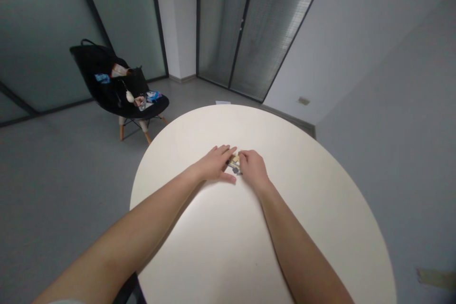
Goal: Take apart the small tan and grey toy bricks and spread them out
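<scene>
Between my two hands, near the middle of the round white table (228, 237), lies a small flat item (234, 164) with yellow, white and dark grey parts; its exact kind is too small to make out. My left hand (215, 163) rests along its left side, palm down, fingers stretched out and thumb apart. On the right side my right hand (252, 166) is curled, with thumb and forefinger pinched at the item's upper right edge. What sits between those fingertips is hidden by the hand.
A black chair (107, 80) with wooden legs stands beyond the table at the left, holding a black bag (137, 80) and several small packets. Glass partitions and a white wall (356, 47) surround the table. A pale object (223, 102) shows past the table's far edge.
</scene>
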### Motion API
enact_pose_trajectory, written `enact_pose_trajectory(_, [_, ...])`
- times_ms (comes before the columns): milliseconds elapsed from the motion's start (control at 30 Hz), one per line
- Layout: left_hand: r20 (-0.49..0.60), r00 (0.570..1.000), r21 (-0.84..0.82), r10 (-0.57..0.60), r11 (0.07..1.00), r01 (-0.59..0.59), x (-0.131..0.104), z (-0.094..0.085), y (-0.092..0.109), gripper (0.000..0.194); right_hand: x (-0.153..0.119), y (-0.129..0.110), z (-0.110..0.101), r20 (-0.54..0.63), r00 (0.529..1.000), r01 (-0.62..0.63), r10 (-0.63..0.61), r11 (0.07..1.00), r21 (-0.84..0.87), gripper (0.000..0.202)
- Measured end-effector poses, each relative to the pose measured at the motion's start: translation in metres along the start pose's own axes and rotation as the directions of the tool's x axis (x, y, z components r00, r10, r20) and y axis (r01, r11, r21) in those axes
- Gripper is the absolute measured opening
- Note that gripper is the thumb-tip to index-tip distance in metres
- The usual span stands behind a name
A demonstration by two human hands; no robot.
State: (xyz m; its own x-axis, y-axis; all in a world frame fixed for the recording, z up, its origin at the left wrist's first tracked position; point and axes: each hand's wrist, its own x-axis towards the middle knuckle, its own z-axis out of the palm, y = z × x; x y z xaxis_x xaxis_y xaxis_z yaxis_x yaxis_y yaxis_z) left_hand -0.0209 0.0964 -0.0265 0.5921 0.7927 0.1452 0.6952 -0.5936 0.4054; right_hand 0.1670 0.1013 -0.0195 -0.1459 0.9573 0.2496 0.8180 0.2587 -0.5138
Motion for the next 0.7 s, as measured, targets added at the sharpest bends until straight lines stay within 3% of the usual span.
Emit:
enact_pose_trajectory(100, [-0.018,1.0,-0.002,-0.011,1.0,0.011,0.001,0.003,0.002,0.117,0.005,0.001,0.006,0.147,0.989,-0.076,0.02,0.918,0.39,0.027])
enact_pose_trajectory(200, [-0.056,0.998,-0.01,-0.027,1.0,0.027,0.001,0.002,0.004,0.105,0.008,0.006,0.011,0.295,0.955,-0.244,0.027,0.637,0.731,0.025])
enact_pose_trajectory(267, [-0.084,0.996,-0.011,-0.019,1.0,0.019,0.002,-0.001,0.005,0.086,0.009,0.012,0.012,0.26,0.96,-0.274,0.101,0.515,0.812,0.026])
enact_pose_trajectory(300, [-0.087,0.996,-0.01,-0.004,1.0,0.003,0.003,-0.003,0.006,0.072,0.01,0.015,0.011,0.19,0.968,-0.249,0.164,0.526,0.813,0.027])
enact_pose_trajectory(367, [-0.078,0.996,-0.01,0.045,0.999,-0.046,0.004,-0.007,0.007,0.045,0.011,0.022,0.01,-0.033,0.972,-0.141,0.233,0.688,0.712,0.029])
enact_pose_trajectory(433, [-0.067,0.993,-0.035,0.1,0.994,-0.102,0.006,-0.009,0.008,0.027,0.01,0.026,0.009,-0.186,0.974,-0.025,0.126,0.883,0.469,0.033])
enact_pose_trajectory(500, [-0.078,0.987,-0.088,0.143,0.985,-0.15,0.007,-0.01,0.008,0.019,0.008,0.028,0.01,-0.146,0.987,0.092,-0.06,0.97,0.225,0.039])
enact_pose_trajectory(567, [-0.096,0.978,-0.156,0.184,0.968,-0.197,0.008,-0.009,0.007,0.016,0.006,0.026,0.012,-0.021,0.984,0.178,-0.177,0.981,0.079,0.041])
enact_pose_trajectory(700, [-0.196,0.969,-0.262,0.153,0.944,-0.202,0.01,-0.003,0.002,0.019,0.0,0.016,0.011,0.126,0.968,0.22,-0.218,0.976,0.002,0.04])
